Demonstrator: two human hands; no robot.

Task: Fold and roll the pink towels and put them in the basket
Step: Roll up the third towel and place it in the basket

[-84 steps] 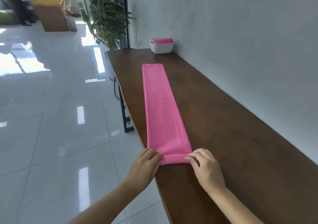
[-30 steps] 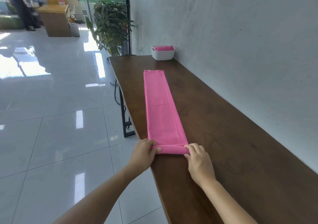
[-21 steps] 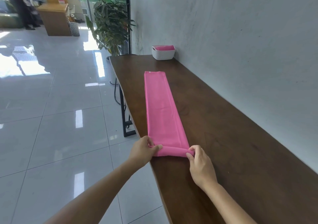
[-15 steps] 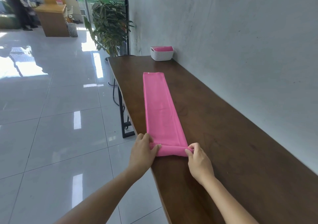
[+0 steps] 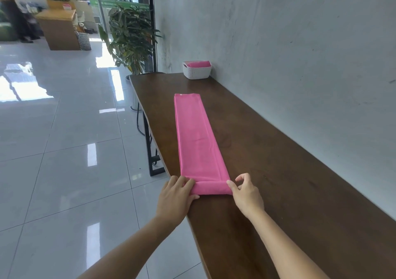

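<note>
A pink towel (image 5: pixel 196 137) lies folded into a long narrow strip on the dark wooden table (image 5: pixel 278 171), running away from me. Its near end is wound into a small roll (image 5: pixel 211 187). My left hand (image 5: pixel 176 197) grips the roll's left end, fingers over the top and thumb underneath. My right hand (image 5: pixel 246 191) touches the roll's right end with a fingertip, the other fingers curled and lifted. A white woven basket (image 5: pixel 197 73) stands at the far end against the wall, with a pink towel (image 5: pixel 198 64) inside it.
A grey wall (image 5: pixel 300 53) runs along the table's right side. The table's left edge drops to a glossy tiled floor (image 5: pixel 64 150). A potted plant (image 5: pixel 130 38) stands past the far end. A wooden counter (image 5: pixel 57 30) is far off at the left.
The roll at the near end has grown slightly thicker and moved a little along the strip. My right hand's fingers have lifted off the roll, leaving a fingertip at its end.
</note>
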